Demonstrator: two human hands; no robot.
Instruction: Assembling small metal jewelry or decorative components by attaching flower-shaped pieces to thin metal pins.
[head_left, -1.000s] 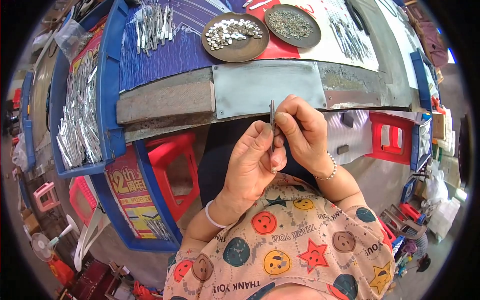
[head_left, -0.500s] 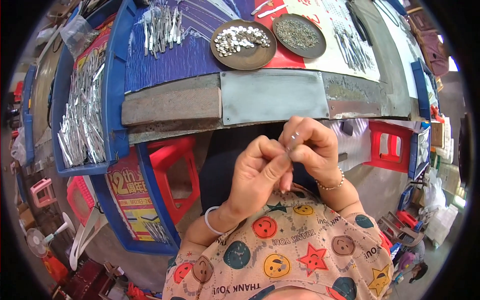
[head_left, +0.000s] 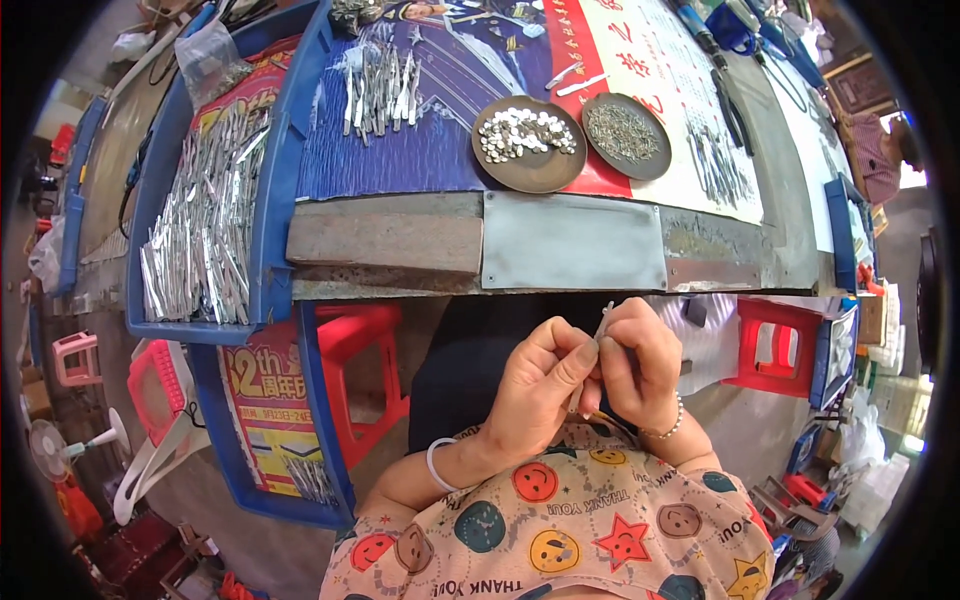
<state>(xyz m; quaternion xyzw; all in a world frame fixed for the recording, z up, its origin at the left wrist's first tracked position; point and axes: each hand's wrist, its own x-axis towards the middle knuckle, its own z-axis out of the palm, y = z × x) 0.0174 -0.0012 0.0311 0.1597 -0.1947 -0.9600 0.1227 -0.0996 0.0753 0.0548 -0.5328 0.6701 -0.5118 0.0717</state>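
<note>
**Head view: one thin metal strip in the fingers, a whole tray still waiting**

Head view is showing the workbench (head_left: pixel 570 245) stretching across just above both hands, and that's where most of the stuff is sitting. Up and to the left of the left hand (head_left: pixel 535 385), the blue tray (head_left: pixel 270 215) is holding a big heap of silvery strips (head_left: pixel 200 250), so judging by that there's loads left to go. Straight up beyond the bench edge, a smaller batch of strips (head_left: pixel 380 90) is lying on the blue mat; I can't tell if those are finished ones or not. Right above the hands, two round brown dishes are sitting side by side: the left dish (head_left: pixel 528 143) is holding shiny little round bits, the right dish (head_left: pixel 627 135) is holding finer greyish bits, and both are looking well stocked.

Down at the small stuff: the left hand and right hand (head_left: pixel 640 365) are pressing together over the lap, below the bench edge, both pinching one thin metal strip (head_left: pixel 600 330) between fingertips. The strip is poking up between them, mostly hidden. What's being fitted is too small to make out, so this piece is looking mid-work.
</note>
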